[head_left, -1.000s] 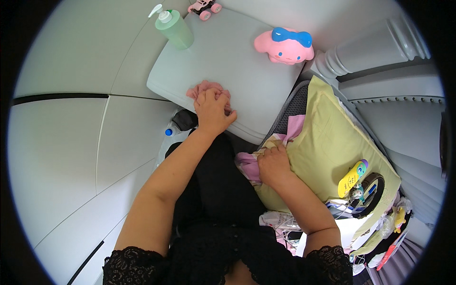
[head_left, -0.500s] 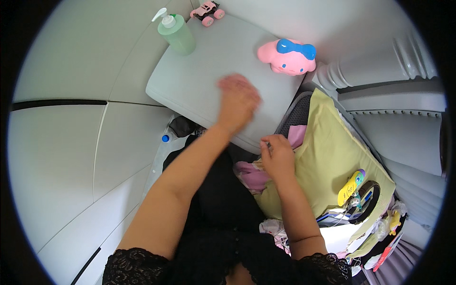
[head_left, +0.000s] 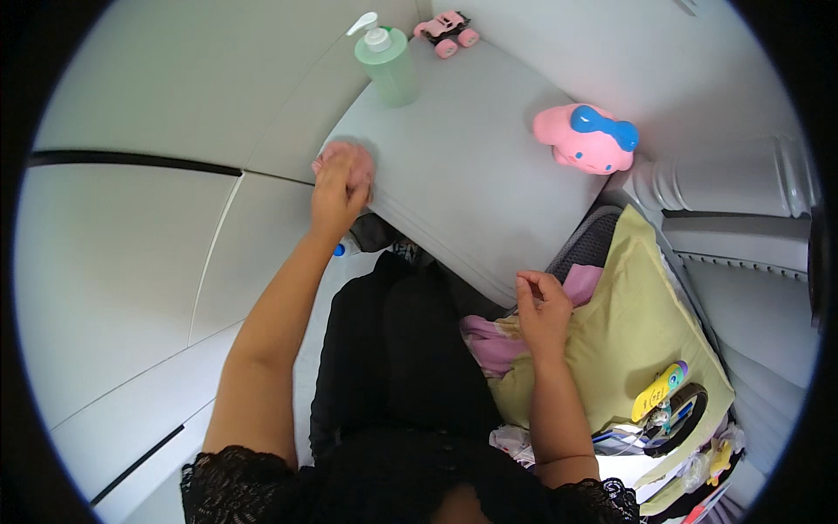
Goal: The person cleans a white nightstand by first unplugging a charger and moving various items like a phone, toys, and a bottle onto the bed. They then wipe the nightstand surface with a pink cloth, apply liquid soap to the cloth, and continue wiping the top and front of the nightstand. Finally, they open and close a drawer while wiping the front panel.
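My left hand (head_left: 336, 196) is closed around a bunched pink cloth (head_left: 362, 166), pressing it on the left corner of the pale grey tabletop (head_left: 463, 166). Most of the palm and the underside of the cloth are hidden. My right hand (head_left: 546, 314) hovers by the table's front right edge, fingers loosely bent, the thumb a little apart from them, and I see nothing in it. Behind the cloth stands a green pump bottle (head_left: 388, 74) with a white top. A pink toy car (head_left: 447, 33) sits at the far corner, and a pink figure with a blue bow (head_left: 587, 138) at the right.
Grey cabinet doors (head_left: 131, 236) line the left side. Right of my knees lies a yellow-green pillow (head_left: 602, 341), bearing a yellow tube (head_left: 659, 390) and a black ring-shaped band (head_left: 694, 415). A turned grey post (head_left: 724, 183) rises beyond it. A blue-capped bottle (head_left: 345, 248) stands under the table.
My left hand has swept the pink cloth from the middle of the tabletop to its left corner. The whole view has shifted, and my right hand stays near the table's front edge.
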`<action>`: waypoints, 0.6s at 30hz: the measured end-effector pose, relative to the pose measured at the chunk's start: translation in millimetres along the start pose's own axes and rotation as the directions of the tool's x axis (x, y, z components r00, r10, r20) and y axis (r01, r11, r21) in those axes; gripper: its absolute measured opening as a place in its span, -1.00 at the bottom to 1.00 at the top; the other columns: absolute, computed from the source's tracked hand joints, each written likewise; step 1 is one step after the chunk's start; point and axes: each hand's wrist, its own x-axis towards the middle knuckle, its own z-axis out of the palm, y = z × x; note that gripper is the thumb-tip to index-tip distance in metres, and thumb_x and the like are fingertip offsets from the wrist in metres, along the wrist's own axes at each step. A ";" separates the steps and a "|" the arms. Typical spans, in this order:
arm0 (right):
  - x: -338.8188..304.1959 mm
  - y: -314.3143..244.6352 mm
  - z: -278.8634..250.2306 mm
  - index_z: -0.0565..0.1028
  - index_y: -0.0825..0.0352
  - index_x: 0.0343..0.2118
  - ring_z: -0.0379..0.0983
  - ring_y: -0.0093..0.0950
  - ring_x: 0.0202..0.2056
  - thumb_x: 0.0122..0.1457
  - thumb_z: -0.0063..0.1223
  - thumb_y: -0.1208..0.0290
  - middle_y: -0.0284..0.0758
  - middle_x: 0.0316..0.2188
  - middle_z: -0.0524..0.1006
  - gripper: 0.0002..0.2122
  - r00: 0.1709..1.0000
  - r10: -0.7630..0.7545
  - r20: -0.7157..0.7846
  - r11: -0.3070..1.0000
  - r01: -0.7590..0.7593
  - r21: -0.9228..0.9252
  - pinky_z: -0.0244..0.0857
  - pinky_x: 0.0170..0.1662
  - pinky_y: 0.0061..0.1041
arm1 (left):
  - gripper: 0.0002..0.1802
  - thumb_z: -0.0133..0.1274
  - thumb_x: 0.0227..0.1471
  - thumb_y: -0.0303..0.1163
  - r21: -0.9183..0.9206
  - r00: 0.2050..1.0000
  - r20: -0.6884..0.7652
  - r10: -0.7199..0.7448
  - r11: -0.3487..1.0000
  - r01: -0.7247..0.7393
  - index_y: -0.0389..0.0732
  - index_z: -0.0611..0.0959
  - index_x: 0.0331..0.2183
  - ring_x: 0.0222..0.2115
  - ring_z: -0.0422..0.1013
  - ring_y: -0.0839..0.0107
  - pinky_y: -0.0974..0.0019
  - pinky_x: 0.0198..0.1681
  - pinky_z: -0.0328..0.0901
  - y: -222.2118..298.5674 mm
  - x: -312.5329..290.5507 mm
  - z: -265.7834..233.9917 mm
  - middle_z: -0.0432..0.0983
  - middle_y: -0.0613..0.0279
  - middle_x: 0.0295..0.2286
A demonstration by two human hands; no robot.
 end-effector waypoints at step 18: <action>-3.5 11.9 5.7 0.55 0.40 -0.35 0.46 -0.51 -0.44 0.08 0.09 0.56 -0.26 -0.45 0.53 -0.92 0.999 0.034 0.043 0.998 -0.036 0.048 0.33 -0.33 -0.58 | -0.54 0.12 -0.15 -0.40 0.126 0.863 -0.243 -0.442 0.868 0.480 -0.29 0.51 -0.12 -0.27 0.45 0.07 0.14 -0.21 0.34 -11.2 17.5 20.8 0.51 -0.01 -0.29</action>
